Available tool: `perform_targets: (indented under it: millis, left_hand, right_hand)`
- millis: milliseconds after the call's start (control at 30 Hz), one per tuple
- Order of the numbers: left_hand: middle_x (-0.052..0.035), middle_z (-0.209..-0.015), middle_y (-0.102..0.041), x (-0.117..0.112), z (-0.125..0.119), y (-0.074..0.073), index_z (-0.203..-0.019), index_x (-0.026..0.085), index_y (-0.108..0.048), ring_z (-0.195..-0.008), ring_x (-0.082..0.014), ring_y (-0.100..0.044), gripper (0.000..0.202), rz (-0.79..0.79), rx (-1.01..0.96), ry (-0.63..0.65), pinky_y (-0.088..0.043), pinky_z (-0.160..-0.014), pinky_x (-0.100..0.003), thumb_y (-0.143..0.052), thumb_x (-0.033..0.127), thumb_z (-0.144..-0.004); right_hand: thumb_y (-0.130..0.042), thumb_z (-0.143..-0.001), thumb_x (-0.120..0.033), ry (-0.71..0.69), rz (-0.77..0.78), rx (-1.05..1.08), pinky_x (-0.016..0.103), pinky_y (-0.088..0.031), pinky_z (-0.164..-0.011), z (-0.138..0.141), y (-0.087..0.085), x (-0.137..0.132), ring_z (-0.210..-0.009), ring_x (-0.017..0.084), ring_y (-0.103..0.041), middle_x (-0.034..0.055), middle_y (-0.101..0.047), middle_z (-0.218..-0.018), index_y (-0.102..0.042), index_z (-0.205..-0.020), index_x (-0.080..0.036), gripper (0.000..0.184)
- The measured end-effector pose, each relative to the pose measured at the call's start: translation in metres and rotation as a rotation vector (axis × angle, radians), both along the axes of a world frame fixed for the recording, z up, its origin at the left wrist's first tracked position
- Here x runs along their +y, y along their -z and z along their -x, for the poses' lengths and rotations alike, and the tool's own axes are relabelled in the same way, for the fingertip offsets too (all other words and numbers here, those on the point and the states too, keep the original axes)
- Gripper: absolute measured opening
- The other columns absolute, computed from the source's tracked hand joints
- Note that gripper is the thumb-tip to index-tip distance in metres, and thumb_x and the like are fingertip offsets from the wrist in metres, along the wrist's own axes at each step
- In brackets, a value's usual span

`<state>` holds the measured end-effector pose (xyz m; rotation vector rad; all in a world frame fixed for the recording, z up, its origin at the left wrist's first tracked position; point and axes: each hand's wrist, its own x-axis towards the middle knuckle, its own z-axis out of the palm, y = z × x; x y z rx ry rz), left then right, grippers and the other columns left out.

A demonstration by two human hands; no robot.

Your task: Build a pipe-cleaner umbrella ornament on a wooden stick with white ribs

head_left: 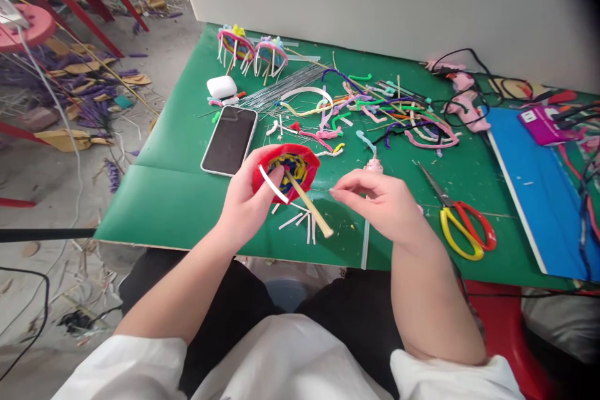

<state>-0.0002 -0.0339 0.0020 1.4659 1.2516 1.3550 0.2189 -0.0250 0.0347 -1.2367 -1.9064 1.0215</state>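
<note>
My left hand [246,200] is closed around a small craft umbrella [307,159] with a red fuzzy rim. Blue and yellow show on its underside, and a pale wooden stick [309,205] points out towards me. One white strip [273,184] crosses the rim by my thumb. To its right, my right hand [375,197] is pinched, thumb against fingers; a faint thin strand seems to run from the fingertips towards the umbrella. Whatever the pinch holds is too small to make out. Short white strips [309,225] lie below the umbrella. Behind my right hand is a pinkish piece [374,165].
Scissors [462,219] with red and yellow handles lie at right, beside a blue board [520,194]. A phone [229,140], a white case [222,86], two small umbrellas [235,47], metal wires [285,87] and tangled pipe cleaners [375,106] occupy the green table [154,200].
</note>
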Motion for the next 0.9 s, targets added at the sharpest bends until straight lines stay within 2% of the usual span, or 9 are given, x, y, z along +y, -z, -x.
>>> perform_targets:
  millis: [167,333,567,733,900]
  left_hand:
    - [-0.0055,-0.12,-0.067,-0.009,-0.001,-0.006,-0.127,0.023,-0.056,-0.104,-0.0189,-0.066,0.036,-0.176,0.279,0.049,-0.055,-0.09,-0.031,-0.049,0.022,-0.091]
    - [-0.0062,-0.12,-0.067,-0.013,-0.002,-0.008,-0.129,0.021,-0.053,-0.107,-0.0168,-0.064,0.044,-0.404,0.446,0.063,-0.053,-0.093,-0.028,-0.049,0.01,-0.087]
    - [-0.0084,-0.128,-0.062,-0.015,-0.001,-0.004,-0.134,0.022,-0.049,-0.112,-0.0189,-0.062,0.052,-0.531,0.554,0.086,-0.053,-0.094,-0.029,-0.053,0.011,-0.084]
    - [-0.0084,-0.128,-0.062,-0.016,0.0,-0.004,-0.136,0.022,-0.047,-0.111,-0.0186,-0.063,0.052,-0.58,0.609,0.066,-0.054,-0.093,-0.029,-0.049,0.013,-0.086]
    - [-0.0085,-0.129,-0.062,-0.016,0.0,-0.005,-0.137,0.023,-0.046,-0.112,-0.0196,-0.063,0.052,-0.603,0.621,0.052,-0.054,-0.093,-0.03,-0.046,0.013,-0.086]
  right_hand:
    - [-0.07,-0.082,-0.028,0.076,0.128,0.409,0.027,-0.049,-0.058,0.002,-0.014,-0.015,-0.064,0.014,-0.06,-0.0009,-0.065,-0.065,-0.068,-0.07,-0.023,0.012]
    - [-0.069,-0.081,-0.024,0.051,0.241,0.577,0.029,-0.046,-0.059,0.015,-0.02,-0.029,-0.064,0.014,-0.057,-0.0021,-0.06,-0.061,-0.065,-0.065,-0.023,0.016]
    - [-0.068,-0.081,-0.025,0.043,0.33,0.583,0.027,-0.043,-0.06,0.027,-0.015,-0.038,-0.063,0.013,-0.053,-0.0027,-0.059,-0.064,-0.06,-0.066,-0.022,0.018]
    - [-0.067,-0.081,-0.023,0.103,0.262,0.556,0.026,-0.043,-0.059,0.03,-0.014,-0.039,-0.062,0.012,-0.052,-0.0028,-0.057,-0.062,-0.059,-0.064,-0.021,0.019]
    - [-0.068,-0.08,-0.024,0.105,0.292,0.588,0.022,-0.038,-0.045,0.032,-0.013,-0.039,-0.049,0.008,-0.045,-0.0047,-0.052,-0.056,-0.058,-0.063,-0.02,0.02]
